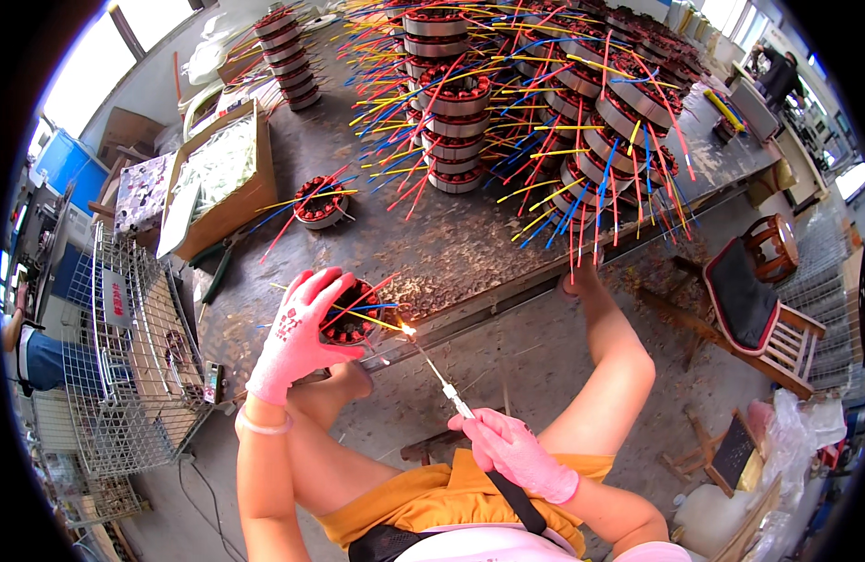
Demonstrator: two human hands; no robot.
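While the pink-gloved left hand point(304, 330) grips a red-wound metal ring point(346, 327) at the near edge of the dark surface point(451, 234), the pink-gloved right hand point(517, 455) clasps a slim, flame-tipped silver tool point(458, 401).

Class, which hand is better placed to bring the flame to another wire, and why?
Probably the right hand: it holds the thin tool with the flame at its tip, while the left hand grips the wired ring.

Left fingers point(327, 283) gripping a red-wound core point(353, 330) near the bench point(254, 318) edge. Right fingers point(488, 433) on a slim torch point(454, 394), flame point(409, 330) at my yellow lead point(381, 322) tip. Stacked cores point(455, 126) behind.
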